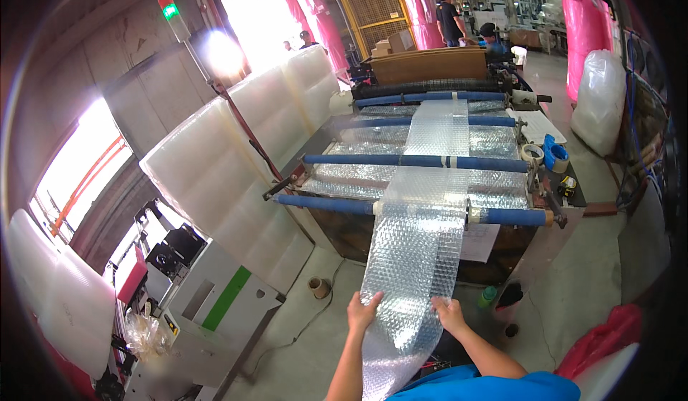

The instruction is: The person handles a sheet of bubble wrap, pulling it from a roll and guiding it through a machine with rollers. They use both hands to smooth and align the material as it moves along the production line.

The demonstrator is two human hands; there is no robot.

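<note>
A: What lay nearest?

B: A blue shirt (487, 387) at the near edge, then two bare hands. The left hand (363, 312) was on the left margin of the clear bubble film (408, 258), the right hand (450, 316) on its right margin. Both thumbs lay on top, and the fingers appeared clamped on the edges (undersides hidden, so the exact grip could not be checked).

A: Position of the film?

B: It spanned from the hands up to the near blue roller (326, 204). A length dropped past the hands at the near side; the far part ran back across the machine. A green bottle (487, 297) stood to the right of the film.

A: Step in hand?

B: By my judgement, holding and guiding the film by its two edges.

A: And the next move called for what?

B: Judgement only: both grips level and an equal pull on each side, so that the film did not skew or crease at the roller.

A: Farther off?

B: A second blue roller (344, 160), a tan tape roll (532, 152) on the right, then a brown panel (430, 64). Beyond it stood a person in dark clothing (450, 25).
</note>
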